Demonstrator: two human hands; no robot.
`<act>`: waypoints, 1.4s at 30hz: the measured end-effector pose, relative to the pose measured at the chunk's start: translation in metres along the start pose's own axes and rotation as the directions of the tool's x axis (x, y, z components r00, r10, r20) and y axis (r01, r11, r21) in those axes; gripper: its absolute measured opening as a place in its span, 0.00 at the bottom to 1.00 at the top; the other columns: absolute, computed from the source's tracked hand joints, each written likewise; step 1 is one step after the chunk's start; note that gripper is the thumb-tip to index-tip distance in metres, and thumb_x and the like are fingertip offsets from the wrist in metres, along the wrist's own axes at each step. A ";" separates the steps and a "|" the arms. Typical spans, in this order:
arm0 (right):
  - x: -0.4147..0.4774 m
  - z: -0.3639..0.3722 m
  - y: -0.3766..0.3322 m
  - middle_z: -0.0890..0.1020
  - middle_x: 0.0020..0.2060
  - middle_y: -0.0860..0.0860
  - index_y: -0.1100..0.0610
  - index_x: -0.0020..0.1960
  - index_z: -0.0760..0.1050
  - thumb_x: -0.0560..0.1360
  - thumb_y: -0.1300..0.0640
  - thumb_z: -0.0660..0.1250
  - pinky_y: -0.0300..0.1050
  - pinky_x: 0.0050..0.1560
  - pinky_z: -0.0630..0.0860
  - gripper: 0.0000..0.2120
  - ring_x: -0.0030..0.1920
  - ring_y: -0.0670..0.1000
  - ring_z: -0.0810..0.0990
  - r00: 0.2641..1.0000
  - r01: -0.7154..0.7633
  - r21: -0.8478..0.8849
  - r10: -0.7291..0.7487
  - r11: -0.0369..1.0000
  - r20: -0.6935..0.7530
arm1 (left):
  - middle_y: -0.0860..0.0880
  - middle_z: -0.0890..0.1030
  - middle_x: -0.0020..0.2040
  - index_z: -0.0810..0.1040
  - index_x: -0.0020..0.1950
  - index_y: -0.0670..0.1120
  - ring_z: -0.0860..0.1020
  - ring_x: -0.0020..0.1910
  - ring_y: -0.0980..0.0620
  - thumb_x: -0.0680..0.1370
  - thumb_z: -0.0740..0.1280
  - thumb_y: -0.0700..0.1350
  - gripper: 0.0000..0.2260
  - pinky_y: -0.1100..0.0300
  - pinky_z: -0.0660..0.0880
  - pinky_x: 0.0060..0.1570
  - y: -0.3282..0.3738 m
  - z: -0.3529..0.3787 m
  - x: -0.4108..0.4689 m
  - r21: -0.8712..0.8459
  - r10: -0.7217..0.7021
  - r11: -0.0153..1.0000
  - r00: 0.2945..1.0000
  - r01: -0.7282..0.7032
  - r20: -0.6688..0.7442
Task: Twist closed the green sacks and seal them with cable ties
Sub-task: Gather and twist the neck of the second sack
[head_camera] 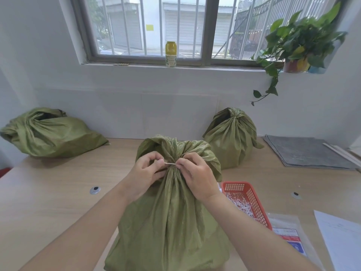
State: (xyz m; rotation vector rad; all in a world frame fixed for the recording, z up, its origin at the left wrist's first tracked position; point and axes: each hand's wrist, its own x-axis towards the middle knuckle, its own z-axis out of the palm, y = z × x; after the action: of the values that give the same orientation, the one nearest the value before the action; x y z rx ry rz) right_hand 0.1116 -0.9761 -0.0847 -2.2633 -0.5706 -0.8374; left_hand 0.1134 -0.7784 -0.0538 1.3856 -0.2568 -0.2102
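The green sack stands on the desk, with its twisted neck right between the fingers. The left hand and right hand each pinch one end of a thin cable tie. To do it well, I think: hold the twist tight, slip the tail through, then pull hard.

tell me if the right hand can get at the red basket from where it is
Probably yes. The basket sits open on the table, just beside the wrist of the right hand, with nothing between them. That hand is pinching the tie at the neck of the sack, though, so it must let go first.
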 end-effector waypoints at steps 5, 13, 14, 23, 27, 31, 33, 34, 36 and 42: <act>-0.010 0.008 0.001 0.78 0.49 0.50 0.60 0.51 0.83 0.82 0.58 0.69 0.47 0.49 0.80 0.06 0.47 0.50 0.79 1.000 -0.021 0.010 0.021 1.000 -0.001 | 0.44 0.73 0.40 0.72 0.41 0.44 0.71 0.41 0.47 0.78 0.64 0.53 0.13 0.45 0.71 0.45 -0.007 -0.004 -0.001 0.417 0.025 0.909 0.998 0.000 -0.054; -0.004 0.006 -0.007 0.78 0.47 0.49 0.58 0.51 0.83 0.82 0.54 0.69 0.49 0.43 0.80 0.08 0.45 0.49 0.79 1.000 0.023 0.032 -0.023 0.999 -0.013 | 0.53 0.73 0.28 0.71 0.38 0.47 0.69 0.29 0.54 0.84 0.61 0.51 0.16 0.50 0.70 0.35 0.003 0.005 0.003 0.783 0.213 0.602 0.977 -0.157 0.033; -0.004 0.005 -0.006 0.78 0.47 0.49 0.58 0.51 0.84 0.82 0.54 0.69 0.49 0.43 0.80 0.08 0.45 0.49 0.79 1.000 0.022 0.039 -0.021 0.999 -0.013 | 0.54 0.71 0.28 0.71 0.37 0.47 0.68 0.29 0.54 0.84 0.62 0.49 0.16 0.52 0.67 0.33 0.002 0.005 0.004 0.728 0.194 0.666 0.980 -0.160 0.038; 0.003 0.009 -0.001 0.78 0.47 0.48 0.55 0.41 0.75 0.79 0.55 0.69 0.49 0.33 0.78 0.09 0.41 0.49 0.77 0.998 0.056 -0.056 -0.056 0.997 -0.007 | 0.46 0.63 0.32 0.71 0.38 0.38 0.58 0.33 0.45 0.85 0.62 0.42 0.16 0.47 0.53 0.33 0.002 0.012 -0.009 0.400 0.143 0.907 0.990 -0.135 0.008; 0.005 0.010 -0.003 0.78 0.46 0.50 0.57 0.41 0.76 0.78 0.56 0.68 0.46 0.31 0.77 0.09 0.41 0.50 0.77 0.994 0.110 -0.122 -0.110 0.986 0.004 | 0.47 0.64 0.31 0.73 0.37 0.42 0.58 0.32 0.46 0.85 0.63 0.42 0.16 0.47 0.53 0.33 -0.001 0.010 -0.010 0.393 0.135 0.912 0.991 -0.119 -0.013; 0.007 0.009 0.000 0.79 0.45 0.52 0.60 0.40 0.75 0.78 0.59 0.67 0.46 0.29 0.75 0.08 0.42 0.52 0.78 0.979 0.201 -0.235 -0.201 0.951 0.022 | 0.50 0.64 0.30 0.72 0.37 0.42 0.59 0.29 0.50 0.85 0.63 0.42 0.16 0.54 0.54 0.30 -0.003 0.010 -0.010 0.390 0.130 0.913 0.992 -0.121 0.005; 0.008 0.010 0.001 0.79 0.45 0.52 0.59 0.40 0.76 0.78 0.58 0.68 0.46 0.29 0.75 0.08 0.42 0.52 0.78 0.985 0.175 -0.246 -0.171 0.953 0.036 | 0.51 0.64 0.29 0.72 0.38 0.40 0.59 0.28 0.53 0.85 0.62 0.42 0.16 0.60 0.55 0.27 -0.006 0.011 -0.008 0.384 0.111 0.918 0.994 -0.099 -0.009; 0.008 0.012 0.000 0.79 0.45 0.51 0.59 0.40 0.76 0.78 0.58 0.68 0.46 0.29 0.75 0.08 0.42 0.52 0.78 0.991 0.134 -0.242 -0.124 0.961 0.053 | 0.51 0.64 0.29 0.72 0.38 0.40 0.59 0.28 0.53 0.85 0.62 0.42 0.16 0.60 0.55 0.27 -0.008 0.010 -0.006 0.380 0.093 0.922 0.995 -0.075 -0.029; 0.011 0.016 -0.001 0.79 0.45 0.50 0.57 0.42 0.79 0.79 0.56 0.69 0.50 0.34 0.78 0.08 0.43 0.53 0.79 0.990 -0.026 -0.201 0.053 0.979 0.131 | 0.50 0.65 0.29 0.72 0.38 0.39 0.61 0.28 0.52 0.85 0.62 0.44 0.16 0.60 0.57 0.27 -0.014 0.007 -0.002 0.385 0.064 0.923 0.994 -0.025 -0.088; 0.022 0.012 -0.016 0.86 0.52 0.45 0.51 0.59 0.84 0.81 0.56 0.66 0.45 0.62 0.78 0.10 0.54 0.46 0.82 0.764 -0.618 0.093 0.568 0.781 0.307 | 0.46 0.77 0.33 0.80 0.43 0.41 0.72 0.27 0.51 0.85 0.62 0.50 0.17 0.61 0.70 0.28 -0.014 0.003 0.005 0.428 -0.024 0.891 0.956 0.153 -0.292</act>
State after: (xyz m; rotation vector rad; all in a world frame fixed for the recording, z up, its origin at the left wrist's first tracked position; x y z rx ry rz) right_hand 0.1226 -0.9529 -0.0691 -2.1851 -0.0067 -0.1496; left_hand 0.1173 -0.7847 -0.0668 1.8684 0.0004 -0.0258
